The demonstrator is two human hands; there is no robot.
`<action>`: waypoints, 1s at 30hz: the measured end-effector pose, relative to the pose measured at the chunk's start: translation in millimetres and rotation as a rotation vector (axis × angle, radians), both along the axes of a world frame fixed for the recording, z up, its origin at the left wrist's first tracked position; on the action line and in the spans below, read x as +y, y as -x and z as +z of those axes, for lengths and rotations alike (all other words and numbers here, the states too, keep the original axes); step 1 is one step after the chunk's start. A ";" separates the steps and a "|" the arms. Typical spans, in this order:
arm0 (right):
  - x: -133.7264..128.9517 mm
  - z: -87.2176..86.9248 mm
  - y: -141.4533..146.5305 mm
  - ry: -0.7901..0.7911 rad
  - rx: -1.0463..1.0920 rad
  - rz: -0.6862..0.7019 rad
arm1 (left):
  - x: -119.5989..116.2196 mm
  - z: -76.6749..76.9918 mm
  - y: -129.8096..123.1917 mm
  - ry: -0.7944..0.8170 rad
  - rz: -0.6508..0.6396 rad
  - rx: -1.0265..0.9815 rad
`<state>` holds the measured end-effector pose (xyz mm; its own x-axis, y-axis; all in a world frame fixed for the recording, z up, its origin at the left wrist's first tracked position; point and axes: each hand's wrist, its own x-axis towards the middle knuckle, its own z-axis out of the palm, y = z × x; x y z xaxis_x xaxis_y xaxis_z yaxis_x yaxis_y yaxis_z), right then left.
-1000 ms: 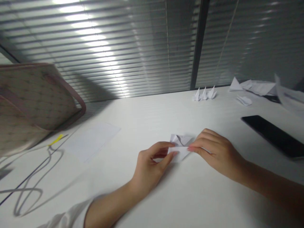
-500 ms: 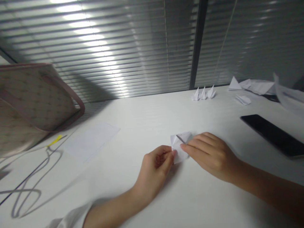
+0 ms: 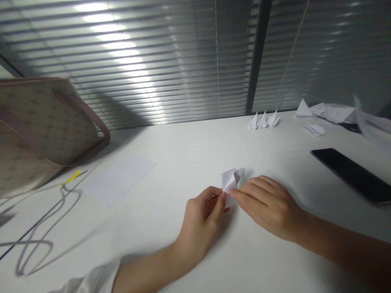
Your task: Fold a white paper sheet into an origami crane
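Left hand (image 3: pixel 201 221): pinching folded white paper (image 3: pixel 231 179) between thumb and fingers
Right hand (image 3: pixel 265 207): open, fingertips touching the paper

The left hand (image 3: pixel 200 224) pinches a small folded piece of white paper (image 3: pixel 232 179) at its lower edge, and the right hand (image 3: pixel 265 207) presses its fingertips against it from the other side, above a white bench (image 3: pixel 183 154). Three small white origami figures (image 3: pixel 262 121) stand farther off, with a black smartphone (image 3: pixel 351 175) to the right and a flat white paper sheet (image 3: pixel 119 179) to the left.
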<state>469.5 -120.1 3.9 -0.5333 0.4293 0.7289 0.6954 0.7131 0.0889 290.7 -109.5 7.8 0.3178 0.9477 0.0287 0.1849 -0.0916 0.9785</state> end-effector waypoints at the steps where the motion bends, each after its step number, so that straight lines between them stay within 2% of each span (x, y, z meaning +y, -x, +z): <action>1: -0.2 0.1 0.0 0.005 -0.010 0.004 | -0.2 -0.5 0.1 -0.009 -0.002 0.011; 11: -0.2 0.9 1.5 -0.018 0.052 0.061 | -2.6 -0.6 1.0 -0.061 -0.027 0.075; 19: 0.4 -2.0 2.5 0.015 0.124 0.054 | -5.3 1.2 -1.4 -0.101 -0.031 0.028; 30: -0.7 -3.1 1.2 0.064 0.158 0.057 | -5.6 -3.6 2.1 -0.246 -0.055 0.195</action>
